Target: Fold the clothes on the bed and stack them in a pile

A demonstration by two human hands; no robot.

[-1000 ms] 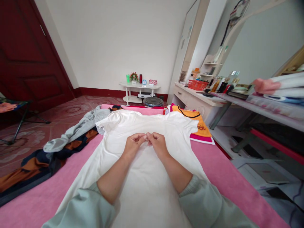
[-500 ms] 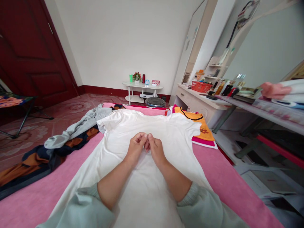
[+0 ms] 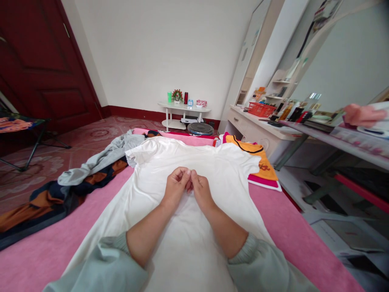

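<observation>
A white T-shirt (image 3: 170, 227) lies spread over a pink bed cover, its neck and short sleeves at the far end. Over the middle of its chest my left hand (image 3: 178, 184) and my right hand (image 3: 199, 186) meet, thumbs side by side and fingertips together. Both hands are closed with curled fingers. Whatever may be between the fingertips is hidden or too small to make out. The shirt's lower part runs beneath my forearms toward me.
Grey and navy-brown clothes (image 3: 100, 158) lie along the left edge of the pink cover (image 3: 285, 227). A folded orange garment (image 3: 258, 162) rests at the right. Beyond stand a low white table (image 3: 170, 104) and a dresser with a red basket (image 3: 261, 108).
The view has shifted slightly, so the room sits a little to the right. My hands keep the same closed pose over the T-shirt, which looks unchanged.
</observation>
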